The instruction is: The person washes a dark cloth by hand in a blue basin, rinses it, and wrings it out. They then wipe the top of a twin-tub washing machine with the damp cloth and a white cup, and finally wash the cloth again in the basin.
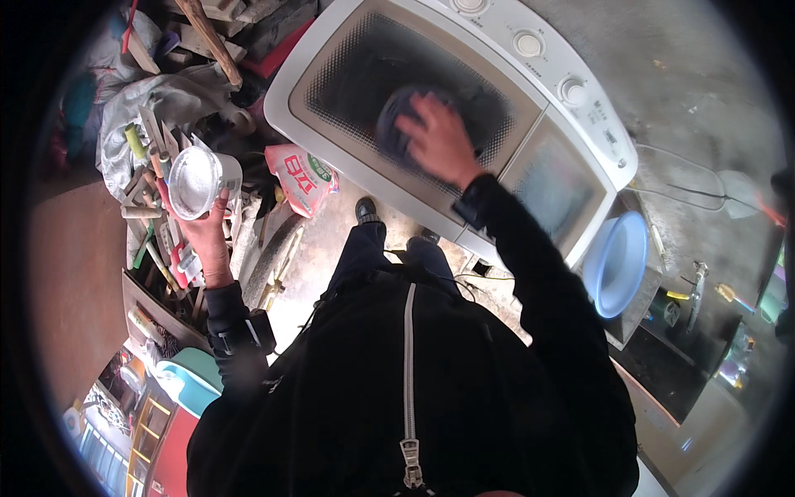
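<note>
My left hand grips a white plastic tub that has white powder in it. The tub is tilted so that its round mouth faces me, above a heap of tools and wood. My right hand, blurred, is over the dark see-through lid of a white twin-tub washing machine. Under its spread fingers shows a dark bluish round thing; whether the hand holds it or only touches it is unclear. Between tub and machine stands a pink printed bag, apparently of detergent.
Beside the machine on the right rests a light-blue basin, near a metal tap. Tools with handles, a white woven sack and a wooden pole crowd the left. A turquoise basin is lower left.
</note>
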Demonstrator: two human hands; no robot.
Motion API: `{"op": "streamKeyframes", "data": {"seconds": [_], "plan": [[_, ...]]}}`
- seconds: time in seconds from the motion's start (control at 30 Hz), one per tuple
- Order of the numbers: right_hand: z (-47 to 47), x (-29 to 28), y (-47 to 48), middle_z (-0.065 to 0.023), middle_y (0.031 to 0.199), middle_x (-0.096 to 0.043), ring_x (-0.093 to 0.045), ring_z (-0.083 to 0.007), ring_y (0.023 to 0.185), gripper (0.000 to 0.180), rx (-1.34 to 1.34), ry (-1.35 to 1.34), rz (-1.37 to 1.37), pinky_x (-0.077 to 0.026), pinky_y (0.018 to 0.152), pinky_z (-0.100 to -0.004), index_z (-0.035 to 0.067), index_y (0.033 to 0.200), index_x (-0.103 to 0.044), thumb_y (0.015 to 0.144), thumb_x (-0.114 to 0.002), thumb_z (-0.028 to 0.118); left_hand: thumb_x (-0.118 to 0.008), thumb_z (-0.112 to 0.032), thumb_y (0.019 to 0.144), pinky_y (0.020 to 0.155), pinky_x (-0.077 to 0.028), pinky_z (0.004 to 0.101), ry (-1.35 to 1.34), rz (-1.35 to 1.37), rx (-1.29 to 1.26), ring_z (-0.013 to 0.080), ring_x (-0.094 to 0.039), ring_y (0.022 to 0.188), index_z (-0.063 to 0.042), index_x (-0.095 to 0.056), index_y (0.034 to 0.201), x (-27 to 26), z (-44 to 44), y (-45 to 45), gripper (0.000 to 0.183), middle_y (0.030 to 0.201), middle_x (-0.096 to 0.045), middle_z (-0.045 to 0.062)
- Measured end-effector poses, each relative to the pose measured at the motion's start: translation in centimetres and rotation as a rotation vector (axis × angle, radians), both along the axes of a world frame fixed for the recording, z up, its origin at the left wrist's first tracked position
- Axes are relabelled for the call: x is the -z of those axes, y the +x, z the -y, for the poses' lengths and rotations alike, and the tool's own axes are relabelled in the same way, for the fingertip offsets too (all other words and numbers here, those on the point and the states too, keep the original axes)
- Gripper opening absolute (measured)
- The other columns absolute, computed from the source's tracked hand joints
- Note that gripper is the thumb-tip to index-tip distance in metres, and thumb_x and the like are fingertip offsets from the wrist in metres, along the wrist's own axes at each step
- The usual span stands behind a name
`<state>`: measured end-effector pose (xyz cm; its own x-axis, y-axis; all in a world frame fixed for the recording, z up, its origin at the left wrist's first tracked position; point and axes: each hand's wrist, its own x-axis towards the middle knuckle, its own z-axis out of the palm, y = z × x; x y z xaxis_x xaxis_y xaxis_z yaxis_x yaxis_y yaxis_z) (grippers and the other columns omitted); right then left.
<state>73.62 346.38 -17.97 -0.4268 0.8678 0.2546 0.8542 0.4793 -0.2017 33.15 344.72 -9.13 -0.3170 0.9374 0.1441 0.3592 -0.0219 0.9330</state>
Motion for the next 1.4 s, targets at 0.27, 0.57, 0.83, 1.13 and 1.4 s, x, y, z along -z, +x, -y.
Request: {"op": "streamKeyframes", "data": {"seconds": [0.27, 0.57, 0.83, 1.13, 1.4], "plan": [[5.7, -1.4, 8.9, -0.0131, 0.146, -0.035, -0.033, -0.0356, 0.134, 0.055, 0.159, -0.321, 0.123, -0.029, 0.109, -0.0457, 0.02, 0.129, -0.055, 0.075, -0.057, 0.008, -0.081, -0.011, 0.071, 0.108, -0.029, 0.0349, 0.049, 0.026, 0.021, 0.0239, -0.036, 0.129, -0.009, -0.011, 0.149, 0.1, -0.6, -0.5, 0.105, 0.144, -0.031, 0.015], [-15.9, 1.5, 0.1, -0.014, 0.139, -0.042, -0.036, -0.0365, 0.129, 0.051, 0.183, 0.063, -0.1, -0.029, 0.107, -0.0432, 0.016, 0.124, -0.058, 0.082, -0.059, 0.044, -0.084, -0.015, 0.066, 0.109, -0.027, 0.0367, -0.077, -0.001, -0.072, 0.0251, -0.035, 0.129, -0.009, -0.01, 0.149, 0.6, 3.4, -3.9, 0.112, 0.144, -0.03, 0.015], [-1.5, -0.5, -8.9, -0.008, 0.145, -0.037, -0.032, -0.0292, 0.136, 0.057, -0.431, -0.284, -0.117, -0.025, 0.11, -0.0475, 0.021, 0.128, -0.055, 0.072, -0.067, 0.021, -0.083, -0.011, 0.066, 0.109, -0.028, 0.0364, -0.055, 0.056, -0.096, 0.0245, -0.034, 0.13, -0.009, -0.009, 0.149, 0.3, 3.3, -3.9, 0.112, 0.145, -0.029, 0.014], [-18.4, -0.3, 0.5, -0.0165, 0.145, -0.035, -0.033, -0.0358, 0.133, 0.054, 0.178, -0.051, 0.0, -0.026, 0.11, -0.044, 0.014, 0.135, -0.047, 0.083, -0.06, 0.024, -0.085, -0.035, 0.064, 0.106, -0.033, 0.0381, 0.073, 0.026, -0.097, 0.0261, -0.04, 0.126, -0.005, -0.01, 0.149, 0.3, 3.9, -4.5, 0.117, 0.14, -0.035, 0.017], [-19.5, 1.3, -14.4, -0.0122, 0.129, -0.051, -0.046, -0.0325, 0.12, 0.047, -0.24, 0.115, -0.179, -0.038, 0.099, -0.0461, 0.016, 0.115, -0.062, 0.069, -0.064, 0.024, -0.086, -0.023, 0.06, 0.109, -0.03, 0.0403, -0.044, 0.073, -0.067, 0.0268, -0.038, 0.129, -0.007, -0.006, 0.149, 0.0, 4.0, -3.1, 0.12, 0.141, -0.033, 0.016]]}}
